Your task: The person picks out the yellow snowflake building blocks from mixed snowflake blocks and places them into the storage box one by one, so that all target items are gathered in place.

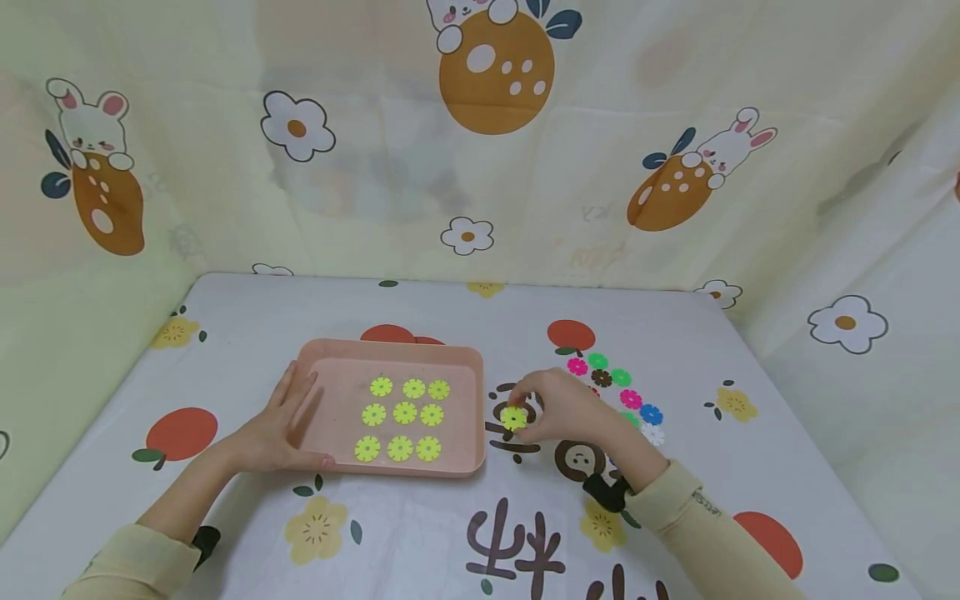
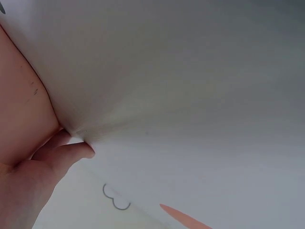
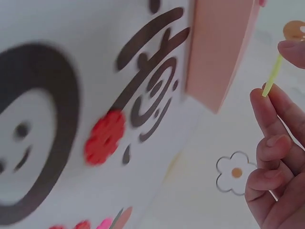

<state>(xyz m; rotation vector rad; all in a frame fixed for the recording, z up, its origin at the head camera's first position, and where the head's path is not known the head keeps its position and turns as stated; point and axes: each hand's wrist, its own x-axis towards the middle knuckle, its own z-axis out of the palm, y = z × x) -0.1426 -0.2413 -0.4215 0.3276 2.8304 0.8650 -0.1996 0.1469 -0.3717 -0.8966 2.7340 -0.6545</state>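
Note:
Between thumb and fingertips, my right hand (image 1: 558, 406) pinches a yellow-green notched plastic disc (image 1: 513, 418), just to the right of the pink tray (image 1: 457, 477). In the right wrist view that disc (image 3: 272, 76) appears edge-on as a thin strip. Several matching yellow-green discs (image 1: 405, 412) lie flat in rows on the tray's floor. My left hand (image 1: 272, 433) rests against the tray's left side, fingers spread along that wall and thumb stretched along the front edge. The left wrist view shows the thumb (image 2: 76, 155) beside the tray wall (image 2: 24, 90).
Beyond my right hand lies a loose group of discs in several colours, among them a pink disc (image 1: 631, 399), a blue disc (image 1: 651, 414) and a brown disc (image 1: 602, 378). My right forearm hides part of it. A printed cloth (image 1: 247, 533) covers the table; a curtain (image 1: 375, 192) hangs behind.

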